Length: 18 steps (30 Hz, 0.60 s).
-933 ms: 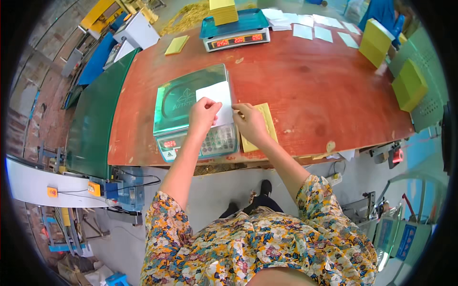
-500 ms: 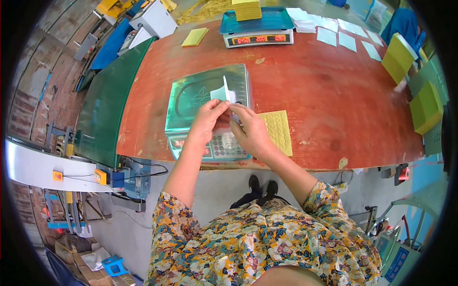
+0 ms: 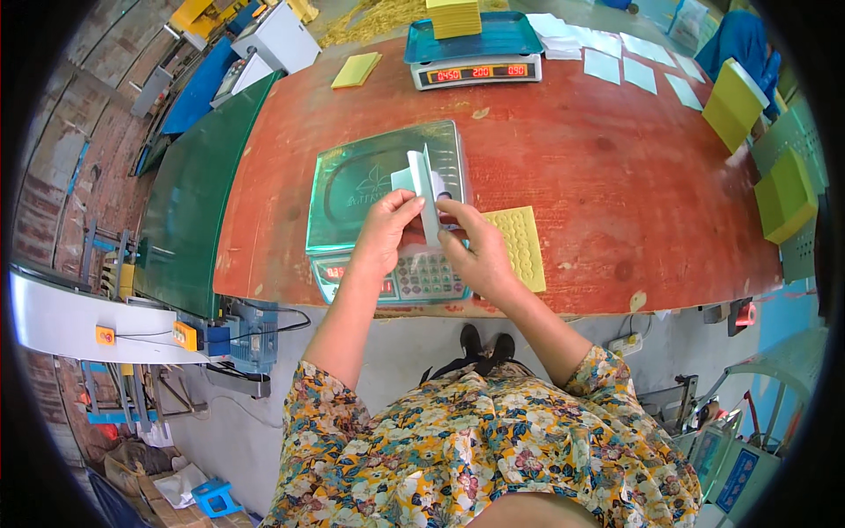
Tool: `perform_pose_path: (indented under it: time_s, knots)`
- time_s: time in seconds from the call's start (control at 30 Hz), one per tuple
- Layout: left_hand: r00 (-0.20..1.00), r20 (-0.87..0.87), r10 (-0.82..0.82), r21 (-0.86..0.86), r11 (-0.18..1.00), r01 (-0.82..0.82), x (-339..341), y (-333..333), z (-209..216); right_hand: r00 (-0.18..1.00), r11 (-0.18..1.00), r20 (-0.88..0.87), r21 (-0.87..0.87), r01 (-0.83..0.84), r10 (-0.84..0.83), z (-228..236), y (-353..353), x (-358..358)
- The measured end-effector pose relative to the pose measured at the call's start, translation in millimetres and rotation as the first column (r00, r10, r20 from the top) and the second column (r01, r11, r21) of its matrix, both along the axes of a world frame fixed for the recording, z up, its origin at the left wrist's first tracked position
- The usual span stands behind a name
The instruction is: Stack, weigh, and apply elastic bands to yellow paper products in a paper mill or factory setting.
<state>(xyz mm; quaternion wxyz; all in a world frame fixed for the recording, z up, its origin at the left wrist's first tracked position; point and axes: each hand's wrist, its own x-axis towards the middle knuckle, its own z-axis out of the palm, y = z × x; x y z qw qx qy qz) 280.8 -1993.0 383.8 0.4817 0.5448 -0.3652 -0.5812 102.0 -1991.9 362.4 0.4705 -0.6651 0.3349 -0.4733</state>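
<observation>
Red table (image 3: 598, 211), worn paint. Far side: second scale (image 3: 475, 72) with yellow stack (image 3: 454, 21) on its blue pan, white sheets (image 3: 640, 77) to its right, yellow blocks (image 3: 735, 106) far right. Near side: green-lit scale (image 3: 339, 172), embossed yellow sheet (image 3: 526, 251) just right of it, partly behind my right hand (image 3: 442, 220). My left hand (image 3: 414, 201) pinches white paper (image 3: 429, 198), tilted up over the near scale; right hand half-open at its right side, contact unclear.
</observation>
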Motion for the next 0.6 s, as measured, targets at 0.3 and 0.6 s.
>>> perform_pose_path:
  time_s: [0.3, 0.6]
  knots:
    - [0.974, 0.006, 0.226, -0.116, 0.968, -0.224, -17.7, 8.7, -8.1, 0.986, 0.97, 0.164, 0.232, -0.07, 0.031, -3.3, -0.5, 6.6]
    - [0.968, 0.049, 0.248, -0.228, 0.946, -0.231, -17.1, 11.2, -13.4, 1.0, 0.999, -0.03, 0.038, -0.001, 0.003, 5.4, 2.0, 9.5]
